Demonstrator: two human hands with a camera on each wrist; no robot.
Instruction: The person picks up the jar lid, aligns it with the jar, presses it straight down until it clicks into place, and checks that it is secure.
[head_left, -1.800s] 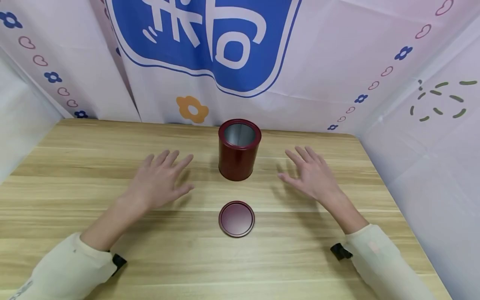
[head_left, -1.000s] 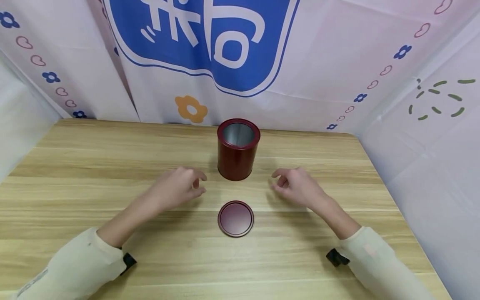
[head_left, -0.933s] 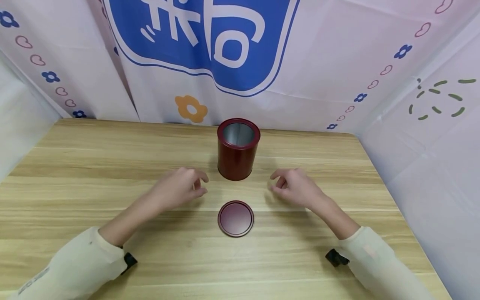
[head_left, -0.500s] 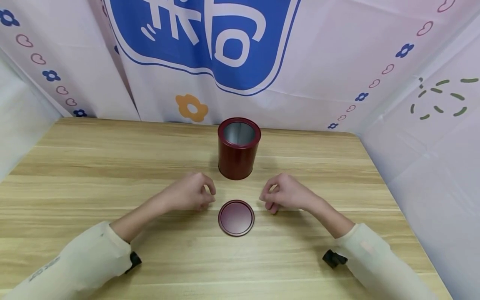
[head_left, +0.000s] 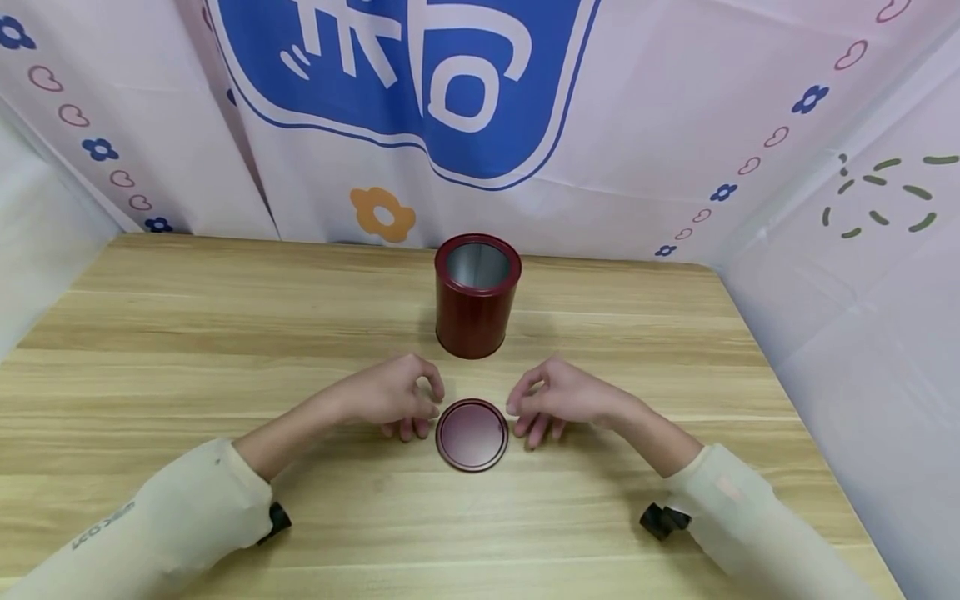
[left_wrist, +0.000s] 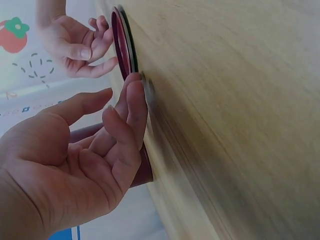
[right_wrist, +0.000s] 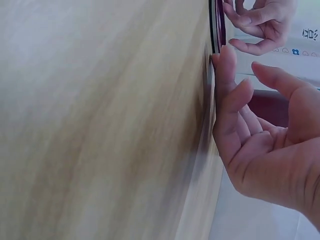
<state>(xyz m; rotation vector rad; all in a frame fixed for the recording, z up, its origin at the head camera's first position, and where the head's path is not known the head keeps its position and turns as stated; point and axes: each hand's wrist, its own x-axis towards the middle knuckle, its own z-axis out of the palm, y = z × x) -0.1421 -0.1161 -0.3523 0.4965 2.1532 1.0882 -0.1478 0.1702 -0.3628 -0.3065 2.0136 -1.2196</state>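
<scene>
A round dark-red lid [head_left: 472,436] lies flat on the wooden table, its raised rim showing. My left hand [head_left: 397,394] is at the lid's left side, fingers loosely bent, fingertips right at the rim. On the opposite side my right hand [head_left: 558,397] mirrors it, thumb and fingers apart and close to the edge. Neither palm holds anything in the wrist views, where the lid [left_wrist: 124,42] stands out beyond the left fingertips. Behind the lid stands a dark-red metal can [head_left: 474,321], upright and uncovered, with a bare silvery inside.
The wooden table [head_left: 225,333] reaches back to a white cloth backdrop [head_left: 637,150] with a blue printed sign and an orange flower. White cloth [head_left: 862,317] also hangs at the right side. Black wrist devices [head_left: 663,521] show under both light sleeves.
Both hands have come inward and toward the front, from wide apart beside the can to either side of the lid. Their spread fingers have bent. Can and lid stay where they were.
</scene>
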